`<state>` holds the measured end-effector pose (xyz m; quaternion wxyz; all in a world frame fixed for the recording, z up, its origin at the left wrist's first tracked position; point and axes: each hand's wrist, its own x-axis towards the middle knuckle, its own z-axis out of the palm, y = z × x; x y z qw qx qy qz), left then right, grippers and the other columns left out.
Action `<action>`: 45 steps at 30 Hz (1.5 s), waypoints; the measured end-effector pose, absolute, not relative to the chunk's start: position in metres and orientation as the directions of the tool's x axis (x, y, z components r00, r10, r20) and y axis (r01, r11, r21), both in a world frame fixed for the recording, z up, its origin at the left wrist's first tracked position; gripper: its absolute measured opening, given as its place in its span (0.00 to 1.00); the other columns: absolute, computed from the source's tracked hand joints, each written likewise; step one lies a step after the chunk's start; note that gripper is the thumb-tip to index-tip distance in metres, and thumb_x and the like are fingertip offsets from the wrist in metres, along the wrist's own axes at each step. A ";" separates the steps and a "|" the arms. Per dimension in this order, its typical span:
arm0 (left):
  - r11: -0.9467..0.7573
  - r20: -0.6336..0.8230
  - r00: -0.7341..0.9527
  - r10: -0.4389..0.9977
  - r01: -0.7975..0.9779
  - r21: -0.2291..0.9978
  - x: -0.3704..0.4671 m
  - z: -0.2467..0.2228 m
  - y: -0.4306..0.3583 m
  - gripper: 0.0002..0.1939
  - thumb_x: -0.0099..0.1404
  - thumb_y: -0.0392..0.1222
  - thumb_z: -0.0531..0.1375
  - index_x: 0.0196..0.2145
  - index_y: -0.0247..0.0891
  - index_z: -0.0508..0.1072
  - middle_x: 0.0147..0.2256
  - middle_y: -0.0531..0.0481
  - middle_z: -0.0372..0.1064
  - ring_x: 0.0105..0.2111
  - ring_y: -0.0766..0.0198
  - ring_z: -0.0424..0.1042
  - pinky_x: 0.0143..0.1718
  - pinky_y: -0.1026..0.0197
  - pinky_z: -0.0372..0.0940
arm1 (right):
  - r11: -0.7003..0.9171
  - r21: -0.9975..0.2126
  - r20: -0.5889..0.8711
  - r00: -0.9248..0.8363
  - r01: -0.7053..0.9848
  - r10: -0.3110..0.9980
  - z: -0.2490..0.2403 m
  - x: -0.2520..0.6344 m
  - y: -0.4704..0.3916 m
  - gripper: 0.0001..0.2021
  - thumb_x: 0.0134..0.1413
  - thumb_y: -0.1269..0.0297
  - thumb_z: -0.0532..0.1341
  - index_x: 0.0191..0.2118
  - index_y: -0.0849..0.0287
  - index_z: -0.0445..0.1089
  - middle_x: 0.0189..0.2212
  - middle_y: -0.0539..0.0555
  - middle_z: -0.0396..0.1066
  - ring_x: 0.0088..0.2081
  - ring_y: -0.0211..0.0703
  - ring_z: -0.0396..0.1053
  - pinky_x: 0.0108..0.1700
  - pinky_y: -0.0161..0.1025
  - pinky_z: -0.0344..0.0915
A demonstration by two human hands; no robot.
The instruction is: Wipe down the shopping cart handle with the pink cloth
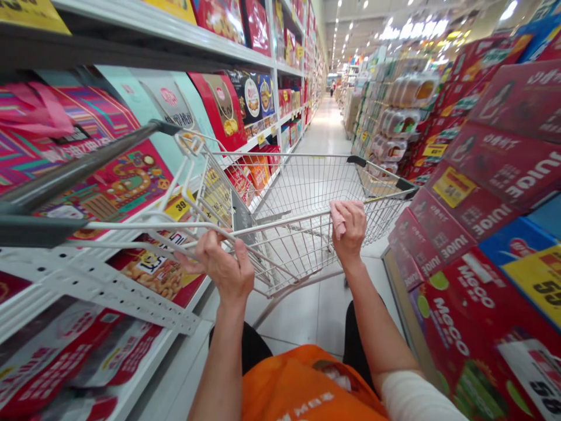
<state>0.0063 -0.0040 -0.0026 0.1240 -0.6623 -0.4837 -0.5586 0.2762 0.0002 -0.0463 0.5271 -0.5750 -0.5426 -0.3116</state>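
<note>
A wire shopping cart (284, 225) stands sideways in front of me, its basket holding nothing that I can see. My left hand (223, 263) is closed around the near top rail, close to the handle end. Some of its fingers are hidden behind the wires. Farther right along that rail, my right hand (350, 228) grips a folded pink cloth (338, 217) and presses it over the rim. The cart's dark handle bar (79, 166) extends to the left, beside the shelf.
Shelves with gift boxes (219, 108) and bagged goods (74, 351) line the left side. Stacked red drink cartons (495, 158) rise close on my right, with shrink-wrapped packs (407, 120) beyond. A tiled aisle (328, 126) runs ahead, where a distant person (332, 90) shows.
</note>
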 end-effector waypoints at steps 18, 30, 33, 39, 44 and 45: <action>-0.480 0.830 -0.116 0.545 0.769 0.423 0.042 -0.003 -0.017 0.27 0.69 0.51 0.53 0.60 0.34 0.58 0.53 0.34 0.67 0.59 0.45 0.61 0.63 0.38 0.48 | 0.100 -0.552 0.800 0.491 0.828 0.345 -0.022 0.243 0.014 0.20 0.52 0.78 0.52 0.46 0.57 0.73 0.46 0.57 0.75 0.53 0.49 0.64 0.59 0.51 0.60; -0.497 0.860 -0.069 0.506 0.792 0.356 0.040 -0.002 -0.017 0.26 0.71 0.49 0.52 0.61 0.33 0.57 0.53 0.33 0.67 0.60 0.45 0.60 0.63 0.40 0.49 | 0.323 -0.389 0.891 0.264 0.863 0.368 -0.011 0.152 -0.019 0.20 0.62 0.71 0.56 0.58 0.56 0.67 0.54 0.58 0.72 0.55 0.47 0.65 0.60 0.49 0.62; -0.502 0.849 -0.051 0.526 0.787 0.359 0.036 -0.004 -0.016 0.27 0.71 0.49 0.52 0.61 0.32 0.56 0.54 0.32 0.66 0.60 0.45 0.60 0.64 0.40 0.49 | 0.398 -0.345 0.915 0.209 0.850 0.346 -0.017 0.151 -0.023 0.20 0.63 0.68 0.56 0.60 0.54 0.66 0.55 0.58 0.72 0.57 0.47 0.65 0.59 0.48 0.64; -0.518 0.832 -0.045 0.553 0.764 0.385 0.033 -0.009 -0.014 0.28 0.71 0.49 0.53 0.62 0.33 0.55 0.54 0.33 0.66 0.61 0.45 0.59 0.65 0.41 0.48 | 0.383 -0.318 0.926 0.198 0.867 0.320 -0.035 0.194 -0.012 0.22 0.65 0.70 0.53 0.62 0.52 0.65 0.56 0.58 0.70 0.59 0.46 0.66 0.60 0.49 0.65; -0.499 0.852 -0.056 0.521 0.790 0.357 0.035 -0.008 -0.014 0.27 0.71 0.48 0.54 0.62 0.33 0.56 0.54 0.32 0.67 0.61 0.45 0.60 0.65 0.39 0.47 | 0.278 -0.352 0.917 0.270 0.894 0.295 -0.040 0.238 0.000 0.20 0.63 0.71 0.54 0.58 0.56 0.68 0.54 0.59 0.72 0.59 0.46 0.66 0.62 0.50 0.65; -0.498 0.857 -0.058 0.512 0.793 0.351 0.035 -0.008 -0.014 0.27 0.71 0.48 0.54 0.62 0.33 0.56 0.53 0.32 0.67 0.60 0.45 0.61 0.65 0.39 0.48 | 0.257 -0.359 0.912 0.279 0.897 0.300 -0.040 0.244 0.001 0.19 0.63 0.71 0.54 0.58 0.57 0.68 0.54 0.59 0.73 0.58 0.45 0.67 0.63 0.50 0.64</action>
